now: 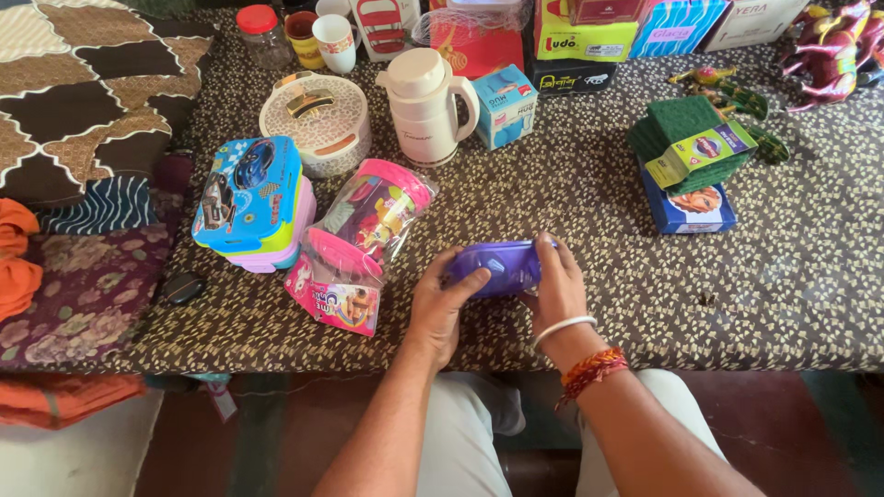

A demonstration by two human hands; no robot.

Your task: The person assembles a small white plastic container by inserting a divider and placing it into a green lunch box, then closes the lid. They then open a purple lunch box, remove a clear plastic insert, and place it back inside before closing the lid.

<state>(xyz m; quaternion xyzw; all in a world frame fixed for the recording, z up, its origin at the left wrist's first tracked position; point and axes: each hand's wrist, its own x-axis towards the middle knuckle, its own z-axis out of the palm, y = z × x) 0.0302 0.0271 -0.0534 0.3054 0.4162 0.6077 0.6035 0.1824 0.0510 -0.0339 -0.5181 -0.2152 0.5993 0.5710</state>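
Your left hand (440, 299) and right hand (552, 290) both have their fingers closed around a glossy purple plastic box (494, 267), rounded and oblong, at the lower middle of the frame. Its long axis runs left to right across the picture, one end in each palm. It sits just above the table (792, 276), which is covered in a speckled brown woven cloth. Just left of it lies a pink container in crinkled clear wrap (354, 244).

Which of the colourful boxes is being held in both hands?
The purple box, gripped between the left hand and right hand. The blue box and wrapped pink box lie untouched.
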